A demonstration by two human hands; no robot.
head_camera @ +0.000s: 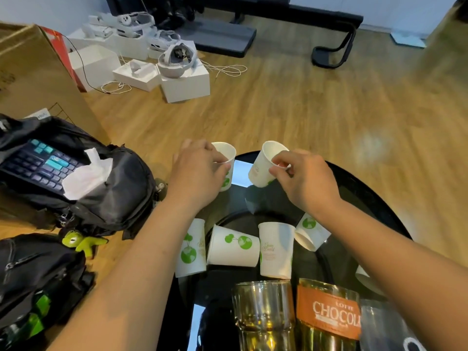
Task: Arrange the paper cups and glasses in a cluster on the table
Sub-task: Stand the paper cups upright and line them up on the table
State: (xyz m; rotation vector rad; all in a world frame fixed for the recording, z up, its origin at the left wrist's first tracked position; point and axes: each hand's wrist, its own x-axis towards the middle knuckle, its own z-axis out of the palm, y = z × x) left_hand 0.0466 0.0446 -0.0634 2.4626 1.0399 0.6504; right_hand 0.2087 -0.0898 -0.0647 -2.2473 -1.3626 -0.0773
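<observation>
Head view: our left hand [196,173] clamps an upright white paper cup [226,158]; our right hand [304,179] pinches a tilted white paper cup [263,168] over the round black glass table [367,198].

Worktop [354,196]: glossy black, reflective. Paper cups [234,245]: matt white, green print. Glasses [263,315]: clear, smooth. Floor [291,107]: wood-grain.

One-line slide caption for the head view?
Each hand, left hand and right hand, grips a paper cup by its rim above the black table.
</observation>
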